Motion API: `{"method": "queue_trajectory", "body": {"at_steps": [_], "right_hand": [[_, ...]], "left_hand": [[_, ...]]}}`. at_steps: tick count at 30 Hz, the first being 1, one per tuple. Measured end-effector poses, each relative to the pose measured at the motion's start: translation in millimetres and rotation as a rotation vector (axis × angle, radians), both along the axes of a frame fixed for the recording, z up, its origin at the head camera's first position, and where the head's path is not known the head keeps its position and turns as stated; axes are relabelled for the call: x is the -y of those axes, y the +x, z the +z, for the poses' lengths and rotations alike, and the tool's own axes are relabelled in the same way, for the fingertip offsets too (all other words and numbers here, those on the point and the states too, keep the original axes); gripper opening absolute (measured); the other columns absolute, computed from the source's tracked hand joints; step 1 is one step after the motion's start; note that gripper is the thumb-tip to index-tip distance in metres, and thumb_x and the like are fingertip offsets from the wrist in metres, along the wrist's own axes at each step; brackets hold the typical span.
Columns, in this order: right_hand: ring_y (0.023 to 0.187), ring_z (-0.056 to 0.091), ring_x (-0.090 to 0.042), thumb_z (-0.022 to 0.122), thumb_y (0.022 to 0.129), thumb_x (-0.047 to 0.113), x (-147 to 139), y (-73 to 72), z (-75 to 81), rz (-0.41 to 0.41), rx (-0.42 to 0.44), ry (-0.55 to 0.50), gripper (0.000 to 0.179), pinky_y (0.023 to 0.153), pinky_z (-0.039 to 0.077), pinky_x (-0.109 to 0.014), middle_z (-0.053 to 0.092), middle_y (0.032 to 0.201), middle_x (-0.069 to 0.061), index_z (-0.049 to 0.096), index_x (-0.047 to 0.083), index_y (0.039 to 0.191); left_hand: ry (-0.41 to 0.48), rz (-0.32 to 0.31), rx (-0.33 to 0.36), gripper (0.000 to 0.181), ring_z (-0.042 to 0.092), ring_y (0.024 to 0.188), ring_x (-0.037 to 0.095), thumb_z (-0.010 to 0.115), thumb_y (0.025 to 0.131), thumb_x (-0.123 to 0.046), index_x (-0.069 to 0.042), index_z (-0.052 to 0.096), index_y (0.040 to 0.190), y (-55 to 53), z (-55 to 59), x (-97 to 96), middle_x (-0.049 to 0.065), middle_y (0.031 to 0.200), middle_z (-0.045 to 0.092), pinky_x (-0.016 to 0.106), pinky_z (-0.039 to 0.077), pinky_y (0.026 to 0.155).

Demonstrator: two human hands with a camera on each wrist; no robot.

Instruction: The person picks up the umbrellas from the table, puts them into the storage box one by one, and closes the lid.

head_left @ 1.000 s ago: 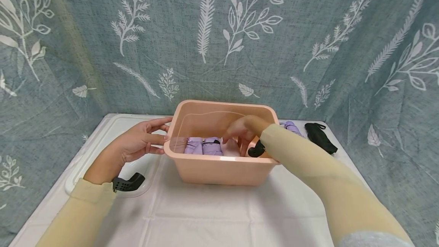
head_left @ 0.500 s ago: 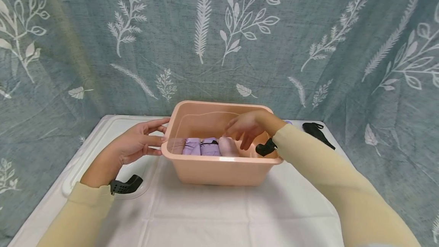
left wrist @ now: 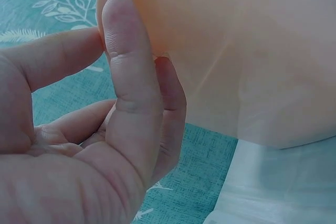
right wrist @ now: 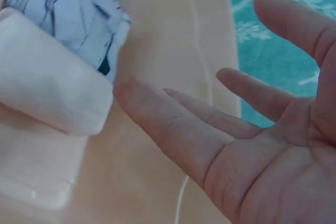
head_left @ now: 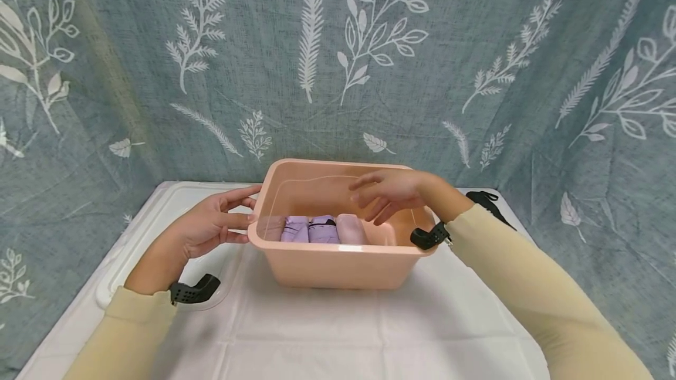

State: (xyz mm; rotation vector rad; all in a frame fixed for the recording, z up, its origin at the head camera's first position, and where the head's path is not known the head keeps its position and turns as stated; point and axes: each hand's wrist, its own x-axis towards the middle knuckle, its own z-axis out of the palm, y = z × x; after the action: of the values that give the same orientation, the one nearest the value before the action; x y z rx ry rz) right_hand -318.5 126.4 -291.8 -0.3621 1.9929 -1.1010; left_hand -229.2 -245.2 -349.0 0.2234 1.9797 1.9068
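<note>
Evidently the roll lies at six o'clock in the tub; it should handle light and soft, best taken round its middle; the right hand, at two o'clock, holds nothing, fingers loosely spread; the left hand touches the tub at nine o'clock, fingers relaxed.

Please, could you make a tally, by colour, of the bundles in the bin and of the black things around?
Purple bundles: 2
Pink bundle: 1
Black wrist devices: 2
Black pouch, partly hidden: 1
Total: 6
A pinkish patch at the bin's left end is unclear, so not counted.
</note>
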Motion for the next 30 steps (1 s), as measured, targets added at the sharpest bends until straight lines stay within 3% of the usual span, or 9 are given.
{"method": "queue_trajectory", "body": {"at_steps": [5, 14, 21, 30], "right_hand": [[0.114, 0.069, -0.036, 0.068, 0.099, 0.019, -10, 8.8, 5.1, -0.055, -0.015, -0.11, 0.063, 0.098, 0.059, -0.05, 0.047, 0.153, -0.017, 0.04, 0.015, 0.156], [0.113, 0.069, -0.033, 0.055, 0.104, 0.007, -28, 28.2, 9.9, -0.081, -0.087, -0.304, 0.055, 0.105, 0.053, -0.055, 0.045, 0.154, -0.021, 0.037, 0.007, 0.157], [0.117, 0.068, -0.033, 0.053, 0.107, 0.01, -47, 40.3, 5.1, -0.101, -0.143, -0.398, 0.053, 0.103, 0.056, -0.048, 0.043, 0.154, -0.025, 0.037, 0.006, 0.157], [0.12, 0.068, -0.029, 0.055, 0.107, 0.014, -77, 56.0, -1.5, -0.205, -0.238, -0.52, 0.049, 0.104, 0.056, -0.043, 0.047, 0.151, -0.026, 0.041, 0.006, 0.153]], "left_hand": [[0.003, 0.0, -0.002, 0.075, 0.07, 0.084, 0.013, 0.067, 0.096, -0.002, -0.013, 0.032, 0.162, 0.0, -0.9, -0.6, 0.013, 0.132, 0.047, 0.03, 0.064, 0.075], [0.02, 0.009, 0.006, 0.078, 0.07, 0.083, 0.012, 0.07, 0.095, -0.003, -0.014, 0.032, 0.162, 0.9, -0.6, -1.5, 0.011, 0.132, 0.046, 0.03, 0.064, 0.075], [0.033, 0.02, 0.02, 0.079, 0.07, 0.083, 0.012, 0.069, 0.095, -0.002, -0.013, 0.03, 0.162, 2.1, 0.3, -1.6, 0.007, 0.127, 0.047, 0.029, 0.064, 0.074], [0.033, 0.025, 0.012, 0.078, 0.069, 0.079, 0.011, 0.069, 0.095, -0.002, -0.012, 0.031, 0.162, 3.1, -1.0, -2.7, 0.008, 0.127, 0.046, 0.029, 0.064, 0.073]]}}
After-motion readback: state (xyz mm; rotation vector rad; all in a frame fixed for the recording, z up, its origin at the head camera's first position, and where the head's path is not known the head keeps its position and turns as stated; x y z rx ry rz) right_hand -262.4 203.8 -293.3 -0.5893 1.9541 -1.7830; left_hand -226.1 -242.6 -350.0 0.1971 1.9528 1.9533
